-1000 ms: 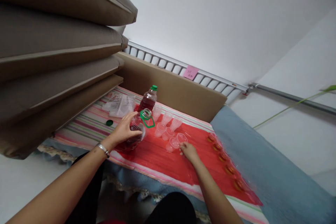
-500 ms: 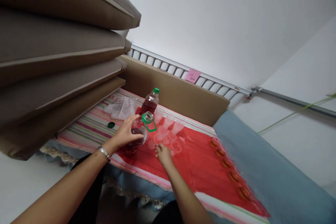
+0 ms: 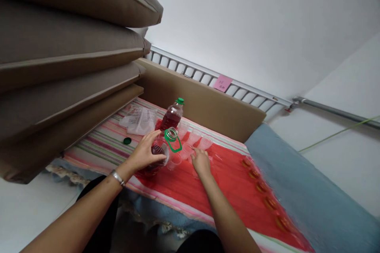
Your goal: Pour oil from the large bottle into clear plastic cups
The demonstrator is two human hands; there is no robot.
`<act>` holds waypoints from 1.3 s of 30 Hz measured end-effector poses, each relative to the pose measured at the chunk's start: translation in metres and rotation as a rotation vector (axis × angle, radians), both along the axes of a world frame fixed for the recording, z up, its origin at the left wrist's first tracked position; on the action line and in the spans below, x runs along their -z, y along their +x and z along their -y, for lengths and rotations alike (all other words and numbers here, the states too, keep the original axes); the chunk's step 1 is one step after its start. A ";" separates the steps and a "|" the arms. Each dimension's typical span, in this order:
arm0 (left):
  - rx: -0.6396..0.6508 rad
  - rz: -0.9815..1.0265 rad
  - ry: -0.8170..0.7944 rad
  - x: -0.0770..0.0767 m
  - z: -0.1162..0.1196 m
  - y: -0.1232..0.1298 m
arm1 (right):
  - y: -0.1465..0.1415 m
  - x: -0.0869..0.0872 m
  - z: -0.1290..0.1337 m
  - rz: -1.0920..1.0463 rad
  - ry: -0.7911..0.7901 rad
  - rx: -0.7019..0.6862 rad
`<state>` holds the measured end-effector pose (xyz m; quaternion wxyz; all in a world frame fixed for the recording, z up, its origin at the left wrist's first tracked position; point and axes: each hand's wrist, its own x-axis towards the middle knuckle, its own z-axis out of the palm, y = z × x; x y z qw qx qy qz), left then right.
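My left hand is wrapped around an uncapped bottle of dark red liquid with a green handle ring at its neck. My right hand is among several clear plastic cups, its fingers bent at a cup rim; whether they grip it is too small to tell. One clear cup stands beside the open bottle. Behind it is a second bottle of red liquid with its green cap on. A loose green cap lies on the striped cloth, left of my left hand.
Red plastic sheet covers part of the striped cloth. Several round gold-and-red items line its right side. A clear plastic bag lies at the back left. Stacked brown cushions rise at the left, with a brown board behind.
My right hand has moved right and away from me, farther in among the cups. My left hand still holds the open bottle. The view has shifted slightly.
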<state>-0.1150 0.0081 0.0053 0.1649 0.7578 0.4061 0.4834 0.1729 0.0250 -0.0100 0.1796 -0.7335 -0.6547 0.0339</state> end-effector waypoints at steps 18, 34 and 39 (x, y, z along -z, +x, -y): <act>-0.009 -0.025 -0.007 0.000 -0.001 -0.002 | -0.007 0.005 -0.030 0.247 0.090 -0.085; -0.013 -0.007 0.005 0.003 -0.004 -0.001 | 0.004 0.001 0.061 0.229 0.189 -0.144; -0.007 0.000 0.012 0.001 -0.002 -0.001 | -0.008 0.031 0.062 0.251 0.125 -0.130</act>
